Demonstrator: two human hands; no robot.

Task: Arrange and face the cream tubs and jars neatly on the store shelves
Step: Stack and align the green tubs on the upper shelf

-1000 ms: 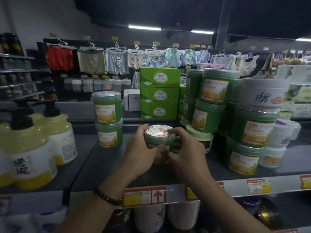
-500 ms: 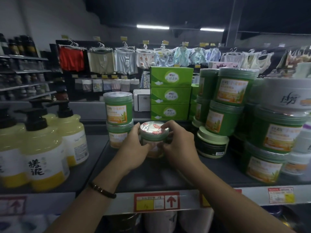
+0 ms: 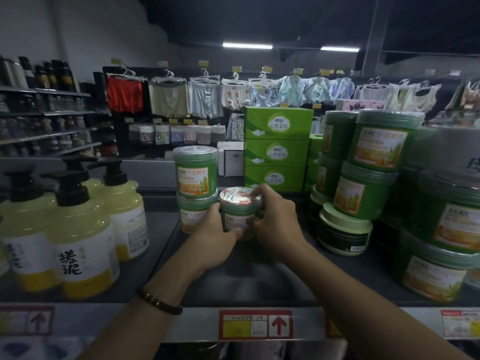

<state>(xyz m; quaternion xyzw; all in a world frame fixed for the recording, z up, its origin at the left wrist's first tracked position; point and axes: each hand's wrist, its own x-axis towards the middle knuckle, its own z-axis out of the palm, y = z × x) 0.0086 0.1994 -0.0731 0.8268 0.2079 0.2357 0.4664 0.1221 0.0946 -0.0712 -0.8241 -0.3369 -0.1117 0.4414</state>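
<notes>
Two hands grip one small green cream jar [image 3: 240,213]: left hand [image 3: 213,239] curled round its left side, right hand [image 3: 276,224] round its right and lid rim. Stacked green tubs [image 3: 196,175] stand just beyond the left hand.
</notes>
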